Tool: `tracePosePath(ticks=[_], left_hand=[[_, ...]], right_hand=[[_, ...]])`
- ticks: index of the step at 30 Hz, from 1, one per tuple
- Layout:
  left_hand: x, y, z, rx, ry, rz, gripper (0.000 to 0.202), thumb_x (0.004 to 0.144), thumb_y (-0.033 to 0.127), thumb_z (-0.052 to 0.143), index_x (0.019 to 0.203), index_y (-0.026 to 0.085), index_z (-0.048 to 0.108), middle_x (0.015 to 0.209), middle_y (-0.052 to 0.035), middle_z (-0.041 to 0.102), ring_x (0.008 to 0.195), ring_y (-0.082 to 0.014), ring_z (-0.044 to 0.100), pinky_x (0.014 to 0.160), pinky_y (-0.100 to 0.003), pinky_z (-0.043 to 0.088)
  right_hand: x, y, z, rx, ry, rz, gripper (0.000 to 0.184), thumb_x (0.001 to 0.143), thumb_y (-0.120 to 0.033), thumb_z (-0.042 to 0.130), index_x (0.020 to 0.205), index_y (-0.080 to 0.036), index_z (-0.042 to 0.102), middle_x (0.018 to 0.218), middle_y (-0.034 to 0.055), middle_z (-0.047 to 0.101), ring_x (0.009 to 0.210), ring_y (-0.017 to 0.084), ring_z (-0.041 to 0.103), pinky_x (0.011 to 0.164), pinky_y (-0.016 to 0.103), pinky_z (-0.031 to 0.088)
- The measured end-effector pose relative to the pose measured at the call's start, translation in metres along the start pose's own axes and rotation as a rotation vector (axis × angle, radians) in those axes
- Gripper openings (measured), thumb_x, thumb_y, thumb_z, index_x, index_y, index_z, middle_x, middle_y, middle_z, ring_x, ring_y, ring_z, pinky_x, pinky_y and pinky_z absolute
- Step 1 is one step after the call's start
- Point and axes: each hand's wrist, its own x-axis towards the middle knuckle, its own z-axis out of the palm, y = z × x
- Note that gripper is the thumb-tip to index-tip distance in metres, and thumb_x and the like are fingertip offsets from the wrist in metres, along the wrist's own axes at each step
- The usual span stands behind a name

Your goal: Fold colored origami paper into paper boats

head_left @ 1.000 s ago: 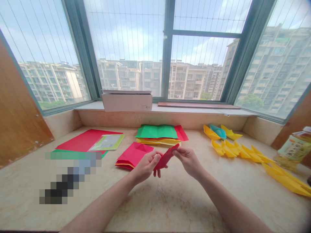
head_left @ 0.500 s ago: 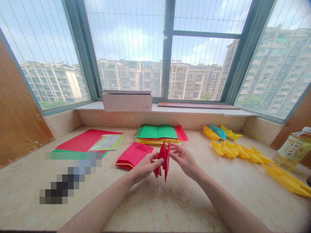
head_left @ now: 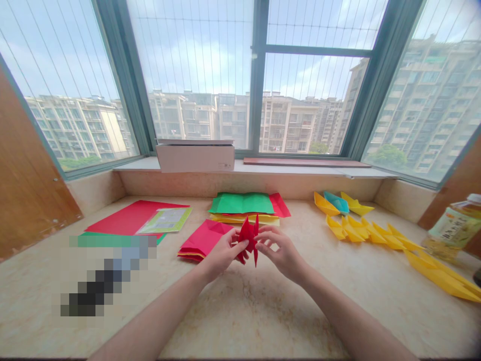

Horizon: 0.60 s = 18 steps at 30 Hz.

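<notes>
Above the marble-patterned counter [head_left: 263, 311], a small piece of folded red paper [head_left: 247, 231] with pointed ends is held between my two hands. My left hand [head_left: 227, 249] pinches it from the left, thumb on the near face. My right hand [head_left: 276, 246] grips its right edge with thumb and fingertips, the fingers bent. Just left of the paper lies a stack of folded red sheets [head_left: 203, 238], with yellow showing at its edge. Behind my hands is a pile with a green creased sheet [head_left: 242, 203] on top and red and yellow sheets under it.
At right stand several yellow paper boats [head_left: 370, 233] and one blue paper boat [head_left: 335, 203], near a bottle [head_left: 453, 228]. Flat red paper [head_left: 131, 216] and a clear-and-green packet [head_left: 165, 220] lie at left, beside a blurred-out patch. A white box [head_left: 195, 156] rests on the window ledge.
The red paper has turned and its folds have shifted, with its left part spread wider toward me. Both hands have stayed close to the same place.
</notes>
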Motion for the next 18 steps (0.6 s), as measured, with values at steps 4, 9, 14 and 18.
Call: tracePosePath(ticks=[4, 9, 14, 18], left_hand=[[-0.0028, 0.0031, 0.0021, 0.016, -0.047, 0.014, 0.041, 0.082, 0.044, 0.070, 0.109, 0.016, 0.056, 0.088, -0.0049, 0.065, 0.070, -0.0158, 0.065, 0.062, -0.029, 0.052], [-0.0046, 0.0053, 0.0028, 0.019, -0.086, 0.069, 0.038, 0.083, 0.040, 0.071, 0.110, 0.016, 0.057, 0.087, -0.0039, 0.064, 0.074, -0.0151, 0.062, 0.064, -0.027, 0.050], [-0.0049, 0.0032, 0.0032, 0.023, -0.150, 0.111, 0.039, 0.082, 0.036, 0.074, 0.113, 0.017, 0.061, 0.104, -0.0091, 0.066, 0.089, -0.0194, 0.064, 0.076, -0.031, 0.052], [-0.0068, -0.0011, 0.0035, 0.056, -0.245, 0.127, 0.048, 0.080, 0.035, 0.075, 0.123, 0.021, 0.060, 0.119, -0.0115, 0.064, 0.106, -0.0257, 0.062, 0.088, -0.037, 0.050]], right_hand=[[0.0006, 0.0006, -0.0004, -0.018, 0.025, 0.019, 0.020, 0.089, -0.039, 0.064, 0.095, -0.022, 0.073, 0.110, 0.0086, 0.063, 0.083, 0.018, 0.066, 0.070, 0.033, 0.057], [0.0024, 0.0030, -0.0009, -0.001, 0.086, 0.031, 0.020, 0.088, -0.039, 0.065, 0.088, -0.019, 0.070, 0.102, 0.0074, 0.064, 0.078, 0.017, 0.066, 0.063, 0.030, 0.054], [0.0010, 0.0024, -0.0001, -0.016, 0.081, 0.029, 0.019, 0.087, -0.036, 0.066, 0.096, -0.020, 0.071, 0.104, 0.0076, 0.065, 0.079, 0.017, 0.064, 0.064, 0.030, 0.054], [-0.0011, 0.0001, 0.0005, -0.029, 0.054, -0.024, 0.016, 0.089, -0.032, 0.064, 0.098, -0.021, 0.072, 0.108, 0.0089, 0.065, 0.090, 0.020, 0.065, 0.069, 0.032, 0.055]])
